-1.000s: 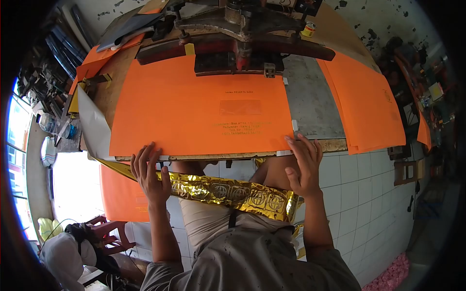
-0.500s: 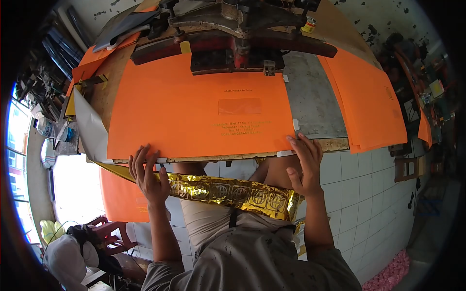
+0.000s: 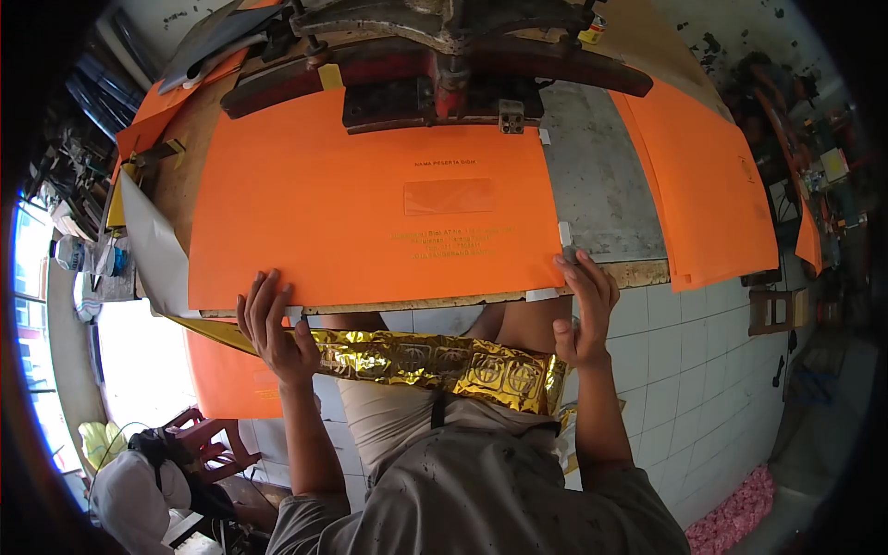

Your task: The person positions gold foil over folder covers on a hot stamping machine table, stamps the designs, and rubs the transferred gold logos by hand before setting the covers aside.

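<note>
A printed orange sheet lies flat on the press table, with a clear rectangular window and gold lettering near its middle. My left hand rests its fingertips on the sheet's near left corner, fingers stretched. At the near right corner, my right hand touches the edge with its fingers apart. Below the table edge a strip of gold foil with stamped round emblems runs across my lap. Over the far part of the sheet hangs the dark metal press head.
More orange sheets lie stacked at the table's right. A grey metal plate shows between them and the printed sheet. Another orange sheet is low on the left, near a red stool and a person in a white head covering.
The view has shifted slightly, so the sheet and press appear a little further left. Both hands stay at the sheet's near corners.
</note>
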The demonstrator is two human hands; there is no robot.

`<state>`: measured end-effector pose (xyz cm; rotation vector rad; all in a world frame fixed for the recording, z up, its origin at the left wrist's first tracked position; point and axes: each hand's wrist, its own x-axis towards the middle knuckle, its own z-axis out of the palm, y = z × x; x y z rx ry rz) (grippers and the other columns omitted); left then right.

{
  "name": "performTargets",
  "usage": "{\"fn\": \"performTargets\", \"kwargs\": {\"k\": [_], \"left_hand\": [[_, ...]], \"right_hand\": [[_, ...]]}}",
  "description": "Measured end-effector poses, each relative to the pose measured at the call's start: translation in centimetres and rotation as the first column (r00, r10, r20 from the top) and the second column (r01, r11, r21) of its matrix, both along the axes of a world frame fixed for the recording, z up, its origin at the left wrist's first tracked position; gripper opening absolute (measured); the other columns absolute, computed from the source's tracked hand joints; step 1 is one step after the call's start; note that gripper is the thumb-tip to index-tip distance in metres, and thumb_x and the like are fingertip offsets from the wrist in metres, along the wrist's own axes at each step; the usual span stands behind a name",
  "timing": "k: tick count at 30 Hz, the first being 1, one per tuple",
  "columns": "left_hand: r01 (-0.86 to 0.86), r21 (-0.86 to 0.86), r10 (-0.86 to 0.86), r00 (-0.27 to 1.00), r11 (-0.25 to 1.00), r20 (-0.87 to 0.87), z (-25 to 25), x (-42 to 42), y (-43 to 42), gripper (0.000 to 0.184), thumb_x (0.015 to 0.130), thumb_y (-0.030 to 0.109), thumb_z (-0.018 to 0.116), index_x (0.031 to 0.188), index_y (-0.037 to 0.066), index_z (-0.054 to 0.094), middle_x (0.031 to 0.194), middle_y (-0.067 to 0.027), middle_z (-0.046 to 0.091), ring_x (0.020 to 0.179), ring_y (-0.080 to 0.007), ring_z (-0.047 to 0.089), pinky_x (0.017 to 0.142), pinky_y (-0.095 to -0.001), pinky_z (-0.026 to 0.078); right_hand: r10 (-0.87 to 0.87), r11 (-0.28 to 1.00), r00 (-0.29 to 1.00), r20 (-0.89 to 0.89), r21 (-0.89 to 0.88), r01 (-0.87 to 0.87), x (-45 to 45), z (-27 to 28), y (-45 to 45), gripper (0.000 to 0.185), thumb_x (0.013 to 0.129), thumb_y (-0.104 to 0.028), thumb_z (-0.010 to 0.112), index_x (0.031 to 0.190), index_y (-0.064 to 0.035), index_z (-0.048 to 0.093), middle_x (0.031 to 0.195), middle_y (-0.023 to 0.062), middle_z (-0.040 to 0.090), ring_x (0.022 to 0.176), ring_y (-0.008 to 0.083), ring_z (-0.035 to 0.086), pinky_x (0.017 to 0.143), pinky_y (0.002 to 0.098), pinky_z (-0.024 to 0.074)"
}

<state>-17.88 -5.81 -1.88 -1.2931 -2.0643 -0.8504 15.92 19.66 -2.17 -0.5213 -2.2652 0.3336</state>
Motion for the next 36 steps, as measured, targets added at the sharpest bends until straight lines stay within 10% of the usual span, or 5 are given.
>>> {"fn": "performTargets", "kwargs": {"k": [17,36], "left_hand": [[-0.127,0.107,0.135,0.989,0.986,-0.068,-3.0,0.1,1.7,0.049,0.107,0.050,0.031,0.120,0.012,0.059,0.136,-0.0135,0.064,0.135,-0.0375,0.051,0.117,-0.0564,0.026],[-0.242,0.252,0.273,0.957,0.937,-0.095,-5.5,-0.5,3.0,0.046,0.104,0.053,0.022,0.113,0.018,0.051,0.131,-0.0074,0.060,0.131,-0.0331,0.051,0.117,-0.0565,0.027]], "right_hand": [[-0.193,0.834,0.949,-0.251,0.468,0.293,-2.5,-6.2,2.0,0.054,0.108,-0.046,0.021,0.136,-0.0133,0.054,0.133,0.0073,0.064,0.131,0.0277,0.051,0.120,0.0477,0.0217],[-0.210,0.710,0.877,-0.431,0.550,0.440,-3.9,-8.0,3.3,0.046,0.102,-0.046,0.023,0.118,-0.0183,0.056,0.120,0.0032,0.062,0.123,0.0248,0.052,0.118,0.0480,0.0270]]}}
